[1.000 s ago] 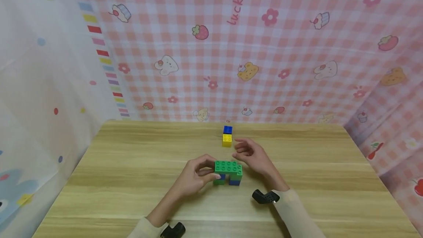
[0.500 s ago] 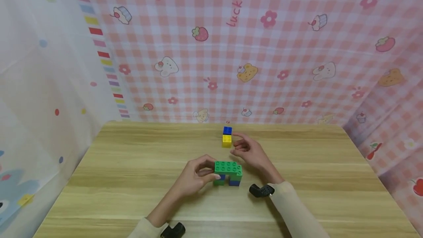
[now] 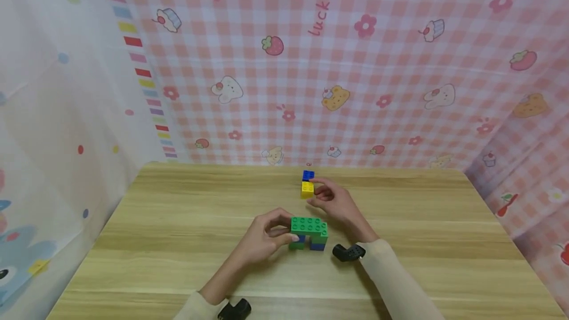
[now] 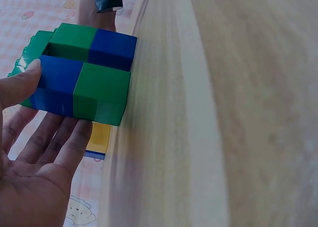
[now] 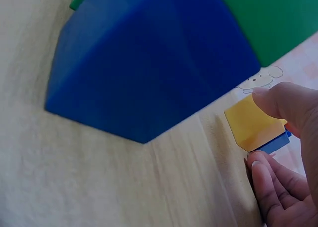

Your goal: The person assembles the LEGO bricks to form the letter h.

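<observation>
My left hand [image 3: 262,238] pinches the left leg of a small arch of toy building bricks [image 3: 306,225], thumb in front and fingers behind. Green studded bricks form its top; the legs stack green and blue, as the left wrist view shows on the left leg [image 4: 82,88]. Just beyond it, my right hand [image 3: 340,206] reaches in from the right to a yellow brick [image 3: 307,190], its thumb and fingers spread around the near right corner. Behind the yellow brick is a blue brick [image 3: 308,175], partly overlapped by the index fingertip.
The wooden table [image 3: 178,211] ends at a pink checked cloth [image 3: 284,73] hung behind it. A white patterned cloth [image 3: 53,112] hangs on the left. A black wrist device [image 3: 348,252] sits at each cuff.
My right hand has moved slightly left and closer to the yellow and blue bricks, its index fingertip now overlapping the blue one. My left hand keeps its hold on the brick arch.
</observation>
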### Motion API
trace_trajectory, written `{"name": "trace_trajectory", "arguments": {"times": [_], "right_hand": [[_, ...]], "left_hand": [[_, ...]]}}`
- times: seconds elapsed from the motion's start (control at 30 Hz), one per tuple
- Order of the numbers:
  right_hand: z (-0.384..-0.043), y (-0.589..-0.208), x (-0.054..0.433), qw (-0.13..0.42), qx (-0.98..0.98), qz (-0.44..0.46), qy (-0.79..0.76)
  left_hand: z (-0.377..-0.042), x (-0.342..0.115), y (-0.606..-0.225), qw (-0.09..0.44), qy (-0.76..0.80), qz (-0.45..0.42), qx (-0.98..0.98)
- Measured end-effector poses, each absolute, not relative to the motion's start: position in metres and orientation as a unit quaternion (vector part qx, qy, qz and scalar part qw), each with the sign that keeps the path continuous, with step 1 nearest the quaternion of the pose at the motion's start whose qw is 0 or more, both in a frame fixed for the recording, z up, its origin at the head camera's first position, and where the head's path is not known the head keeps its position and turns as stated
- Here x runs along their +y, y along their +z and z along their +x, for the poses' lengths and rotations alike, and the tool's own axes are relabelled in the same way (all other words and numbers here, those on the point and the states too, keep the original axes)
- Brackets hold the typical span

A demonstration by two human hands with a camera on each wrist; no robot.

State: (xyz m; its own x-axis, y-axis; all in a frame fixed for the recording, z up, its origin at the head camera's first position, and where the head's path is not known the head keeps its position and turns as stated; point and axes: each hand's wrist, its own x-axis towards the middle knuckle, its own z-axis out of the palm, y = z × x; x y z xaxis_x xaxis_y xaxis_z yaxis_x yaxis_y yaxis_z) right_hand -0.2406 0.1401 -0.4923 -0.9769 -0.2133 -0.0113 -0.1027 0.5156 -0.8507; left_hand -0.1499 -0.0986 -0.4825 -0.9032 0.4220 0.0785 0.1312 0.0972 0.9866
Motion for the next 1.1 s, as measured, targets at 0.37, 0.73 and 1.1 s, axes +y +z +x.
{"name": "trace_trajectory", "arguments": {"times": [0.37,0.73,1.1], "right_hand": [[-0.235,-0.498,0.135,0.039,0.852,-0.083,-0.516],[-0.229,-0.503,0.14,0.022,0.837,-0.063,-0.544],[-0.224,-0.502,0.141,0.036,0.836,-0.047,-0.545]], "left_hand": [[-0.149,-0.102,-0.483,0.108,0.641,0.185,0.737],[-0.15,-0.098,-0.484,0.108,0.643,0.193,0.733],[-0.15,-0.099,-0.485,0.107,0.644,0.194,0.732]]}}
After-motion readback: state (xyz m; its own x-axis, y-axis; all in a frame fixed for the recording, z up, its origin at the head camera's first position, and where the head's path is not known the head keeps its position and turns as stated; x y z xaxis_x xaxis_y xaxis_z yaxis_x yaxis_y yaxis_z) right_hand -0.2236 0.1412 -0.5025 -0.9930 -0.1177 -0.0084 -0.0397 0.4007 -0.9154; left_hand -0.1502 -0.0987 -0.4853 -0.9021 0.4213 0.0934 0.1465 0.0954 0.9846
